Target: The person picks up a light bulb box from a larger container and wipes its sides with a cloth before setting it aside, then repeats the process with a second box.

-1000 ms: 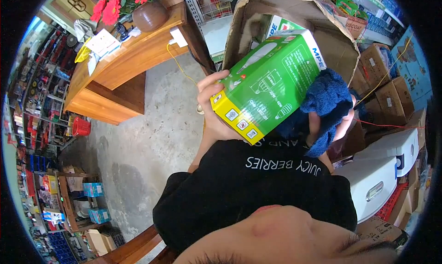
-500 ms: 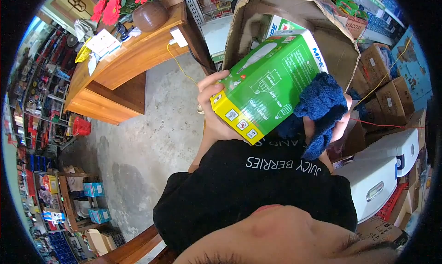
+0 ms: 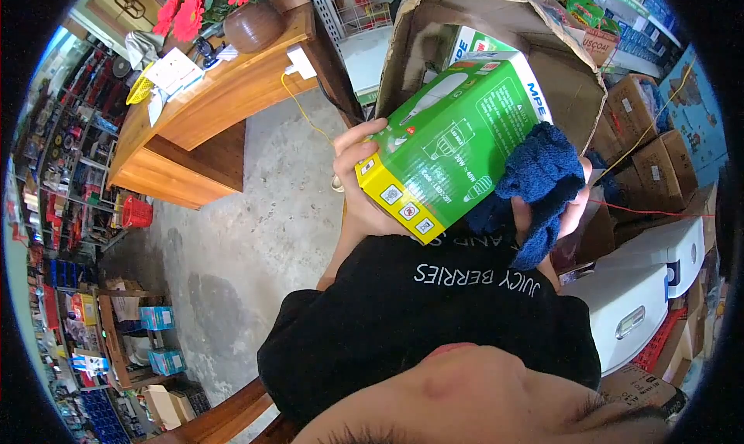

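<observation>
A green, white and yellow light bulb box [image 3: 457, 146] marked MPE is tilted in front of my chest. My left hand [image 3: 363, 184] grips its left end, fingers over the near corner and palm beneath. On the right, my right hand [image 3: 572, 211] is closed around a bunched dark blue cloth [image 3: 540, 173], which lies against the right side of the box. Part of the cloth hangs down below the fingers. Behind the bulb box stands an open cardboard carton [image 3: 577, 95], with another MPE box [image 3: 487, 43] inside it.
A wooden desk [image 3: 194, 161] with a flower pot [image 3: 254, 25] and papers stands at the left. Brown cartons [image 3: 659, 165] and a white plastic case [image 3: 632, 312] are at my right. Stocked shelves [image 3: 58, 211] line the far left; a red basket [image 3: 138, 211] is near them.
The bulb box has shifted very slightly in my left hand's grip. My right hand and the cloth are in nearly the same place.
</observation>
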Demonstrator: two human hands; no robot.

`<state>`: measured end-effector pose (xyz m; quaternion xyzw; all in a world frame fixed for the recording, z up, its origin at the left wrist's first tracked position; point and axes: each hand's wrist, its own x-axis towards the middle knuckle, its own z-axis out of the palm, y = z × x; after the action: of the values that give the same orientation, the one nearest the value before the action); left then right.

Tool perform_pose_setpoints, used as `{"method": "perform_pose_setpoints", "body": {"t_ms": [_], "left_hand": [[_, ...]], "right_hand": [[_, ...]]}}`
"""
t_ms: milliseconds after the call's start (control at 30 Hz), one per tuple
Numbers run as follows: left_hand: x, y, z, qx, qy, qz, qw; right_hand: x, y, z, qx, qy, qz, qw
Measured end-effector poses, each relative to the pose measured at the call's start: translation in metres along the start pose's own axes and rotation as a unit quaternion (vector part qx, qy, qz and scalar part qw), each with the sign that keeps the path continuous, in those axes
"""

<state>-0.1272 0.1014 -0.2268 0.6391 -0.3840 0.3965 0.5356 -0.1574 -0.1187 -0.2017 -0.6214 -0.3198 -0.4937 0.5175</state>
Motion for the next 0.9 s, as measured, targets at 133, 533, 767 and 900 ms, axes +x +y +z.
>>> {"method": "perform_pose_setpoints", "body": {"t_ms": [133,533,767,900], "left_hand": [[-0.001,-0.002,0.0,0.003,0.002,0.007,1.0],[-0.003,-0.005,-0.002,-0.009,-0.003,0.015,1.0],[0.0,0.0,-0.002,0.006,-0.004,0.011,1.0],[0.0,-0.001,-0.001,-0.006,-0.003,0.011,1.0]], "right_hand": [[-0.003,0.002,-0.005,0.025,0.0,0.02,0.999],[0.0,0.002,-0.002,0.028,0.002,0.006,1.0],[0.0,0.008,-0.011,0.013,-0.04,-0.007,0.999],[0.003,0.008,-0.01,0.02,-0.038,-0.013,0.999]]}}
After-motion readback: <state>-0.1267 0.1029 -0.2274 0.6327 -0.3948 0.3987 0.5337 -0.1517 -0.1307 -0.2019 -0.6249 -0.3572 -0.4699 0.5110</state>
